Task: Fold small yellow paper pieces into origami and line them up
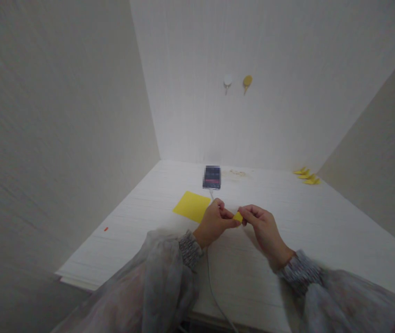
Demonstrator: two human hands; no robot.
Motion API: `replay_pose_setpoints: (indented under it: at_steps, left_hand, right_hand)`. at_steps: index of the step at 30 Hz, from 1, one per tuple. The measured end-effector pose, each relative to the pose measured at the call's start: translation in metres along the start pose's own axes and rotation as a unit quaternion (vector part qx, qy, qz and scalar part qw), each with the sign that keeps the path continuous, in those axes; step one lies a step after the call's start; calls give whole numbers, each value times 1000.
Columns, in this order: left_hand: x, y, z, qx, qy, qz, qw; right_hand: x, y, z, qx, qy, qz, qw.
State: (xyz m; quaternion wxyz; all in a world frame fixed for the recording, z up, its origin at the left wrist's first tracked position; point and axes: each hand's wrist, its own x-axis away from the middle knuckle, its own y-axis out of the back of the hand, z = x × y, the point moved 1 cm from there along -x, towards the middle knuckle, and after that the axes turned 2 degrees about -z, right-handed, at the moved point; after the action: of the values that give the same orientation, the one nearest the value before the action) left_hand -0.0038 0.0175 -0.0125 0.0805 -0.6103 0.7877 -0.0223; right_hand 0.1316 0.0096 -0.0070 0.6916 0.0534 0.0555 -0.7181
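Note:
My left hand [214, 223] and my right hand [264, 227] meet above the middle of the white table [339, 222]. Both pinch a small folded piece of yellow paper [238, 216] between fingertips; most of the piece is hidden by the fingers. A flat yellow paper sheet [192, 206] lies on the table just left of my left hand. Both wrists wear grey knitted cuffs under sheer sleeves.
A dark phone [212, 177] lies behind my hands with a white cable [214, 291] running toward me. Several folded yellow paper pieces [307, 176] sit at the far right corner. Two hooks [237, 82] hang on the back wall. A tiny red speck [106, 229] lies at the left.

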Motion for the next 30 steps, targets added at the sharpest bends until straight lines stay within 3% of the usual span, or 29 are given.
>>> replay_pose_setpoints:
  at_steps: [7, 14, 20, 25, 30]
  left_hand:
    - [0, 3, 8, 36, 20, 19, 999]
    - [1, 0, 7, 33, 21, 52, 998]
    - [0, 5, 13, -26, 18, 38, 999]
    - [0, 7, 13, -25, 42, 33, 998]
    - [0, 6, 11, -2, 76, 29, 997]
  right_hand:
    - [-3, -3, -8, -12, -56, 88, 994]
    - [-4, 0, -18, -37, -96, 87, 991]
    - [-6, 2, -15, -93, -119, 81, 985]
    - [-8, 6, -9, -68, -81, 83, 991]
    - [-11, 12, -2, -4, -83, 68, 994]
